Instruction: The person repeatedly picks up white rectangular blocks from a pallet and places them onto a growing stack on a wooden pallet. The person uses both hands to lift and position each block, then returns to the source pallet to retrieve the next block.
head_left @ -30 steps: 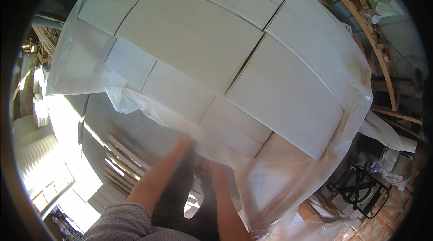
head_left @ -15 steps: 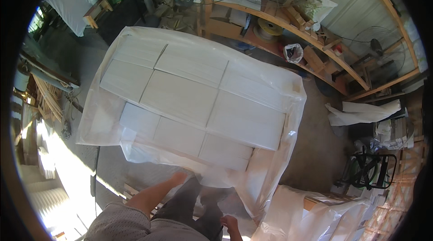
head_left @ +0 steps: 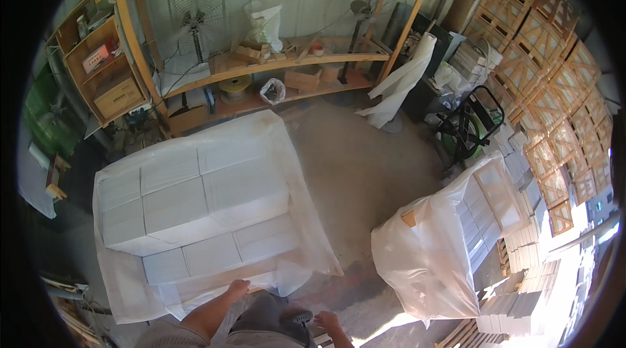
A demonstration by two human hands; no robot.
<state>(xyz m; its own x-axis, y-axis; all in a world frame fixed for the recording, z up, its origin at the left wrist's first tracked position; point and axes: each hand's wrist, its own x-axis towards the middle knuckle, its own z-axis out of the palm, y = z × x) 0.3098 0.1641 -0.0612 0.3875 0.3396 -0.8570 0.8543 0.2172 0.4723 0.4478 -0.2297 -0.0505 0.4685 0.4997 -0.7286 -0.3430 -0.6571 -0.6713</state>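
Observation:
A stack of white rectangular boxes (head_left: 176, 199) fills the left of the view, its nearer row lower than the rest. Clear plastic sheeting (head_left: 124, 296) lies around and partly over the stack, with its loose edge toward me. My left hand (head_left: 239, 287) hangs just before that edge, fingers loosely out, nothing seen in it; whether it touches the plastic cannot be told. My right hand (head_left: 326, 320) is low beside my leg, fingers apart and nothing held. My shoe (head_left: 298, 315) shows between the hands.
Right of me stands a second plastic-covered pile (head_left: 420, 257). Behind are a wooden shelf (head_left: 280, 61) with fans and a wire spool (head_left: 235, 89). A black metal frame (head_left: 466, 130) and stacked wooden crates (head_left: 541, 87) are at the right. Concrete floor (head_left: 345, 159) separates the piles.
My view has swung right and up, so the box stack now lies farther left. The second covered pile and the crates have come into fuller view. Both hands stay low near my body.

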